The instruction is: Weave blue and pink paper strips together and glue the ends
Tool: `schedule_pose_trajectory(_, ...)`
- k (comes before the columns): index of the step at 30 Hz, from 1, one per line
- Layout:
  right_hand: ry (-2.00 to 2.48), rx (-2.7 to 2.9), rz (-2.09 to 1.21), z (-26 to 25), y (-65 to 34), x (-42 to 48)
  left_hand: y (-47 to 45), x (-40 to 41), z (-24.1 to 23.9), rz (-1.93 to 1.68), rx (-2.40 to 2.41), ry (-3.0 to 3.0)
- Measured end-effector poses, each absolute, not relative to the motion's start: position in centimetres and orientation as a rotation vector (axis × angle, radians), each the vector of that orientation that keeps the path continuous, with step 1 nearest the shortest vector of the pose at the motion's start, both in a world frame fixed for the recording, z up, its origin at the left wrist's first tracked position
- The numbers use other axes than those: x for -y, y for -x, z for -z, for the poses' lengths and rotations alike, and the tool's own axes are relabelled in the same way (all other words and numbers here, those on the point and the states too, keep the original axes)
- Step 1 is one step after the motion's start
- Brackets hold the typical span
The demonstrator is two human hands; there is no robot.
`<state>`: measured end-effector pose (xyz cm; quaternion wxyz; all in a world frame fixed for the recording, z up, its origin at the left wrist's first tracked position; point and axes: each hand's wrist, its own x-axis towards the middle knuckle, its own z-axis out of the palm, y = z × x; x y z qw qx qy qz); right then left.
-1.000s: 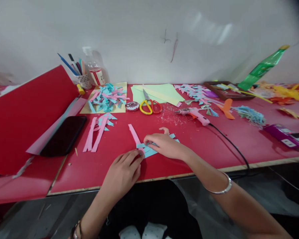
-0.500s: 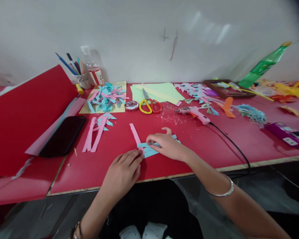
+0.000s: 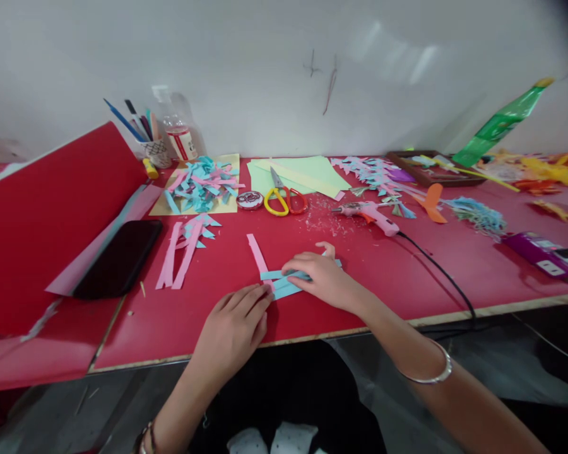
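Two blue paper strips [image 3: 286, 289] lie side by side on the red table in front of me, over the lower end of a pink paper strip [image 3: 257, 252]. My left hand [image 3: 239, 312] rests palm down with its fingers stretched out, the fingertips pressing where the pink and blue strips meet. From the right, my right hand [image 3: 319, 277] reaches across the blue strips. Its fingers curl round the upper one, the little finger sticks up, and the palm hides part of the paper. Where the fingertips touch the strip is partly hidden.
Beyond my hands are yellow-and-red scissors [image 3: 286, 200], a round tin [image 3: 250, 200] and a pink glue gun [image 3: 373, 214] with a black cord. Cut strips [image 3: 180, 258], a paper pile [image 3: 203, 183] and a phone [image 3: 118, 258] lie left. A green bottle [image 3: 502, 123] leans at right.
My right hand has slid slightly to the right along the blue strips. My left hand and the pink strip stay in place.
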<state>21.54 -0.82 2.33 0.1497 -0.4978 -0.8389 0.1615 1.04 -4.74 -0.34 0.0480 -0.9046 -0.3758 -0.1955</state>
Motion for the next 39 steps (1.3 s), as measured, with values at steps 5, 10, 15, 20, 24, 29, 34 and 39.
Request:
schedule_pose_trajectory(5, 1.430, 2.438, -0.406, -1.9, -22.4, 1.3, -1.0, 4.6, 0.4, 0.610, 1.142, 2.756)
schedule_pose_trajectory(10, 1.452, 2.410, -0.298, -1.3, -23.2, 2.2, -1.1, 4.7, 0.4, 0.605, 1.152, 2.758)
schedule_pose_trajectory(15, 1.570, 2.230, -0.169, -0.7, -23.5, 2.8, -1.1, 4.6, 0.5, 0.598, 1.171, 2.764)
schedule_pose_trajectory(20, 1.598, 2.112, -0.107, -1.0, -23.4, 2.9, -1.1, 4.6, 0.6, 0.602, 1.178, 2.766)
schedule_pose_trajectory(24, 1.611, 2.142, -0.103, -1.0, -23.4, 2.7, -1.1, 4.7, 0.5, 0.612, 1.168, 2.774)
schedule_pose_trajectory(29, 1.623, 2.214, -0.092, -0.5, -23.6, 2.7, -1.1, 4.7, 0.4, 0.627, 1.179, 2.772)
schedule_pose_trajectory(34, 1.629, 2.110, -0.089, -0.9, -23.4, 2.6, -1.1, 4.6, 0.5, 0.620, 1.170, 2.774)
schedule_pose_trajectory(39, 1.648, 2.146, -0.217, -0.9, -23.7, 2.3, -1.1, 4.6, 0.5, 0.637, 1.182, 2.782)
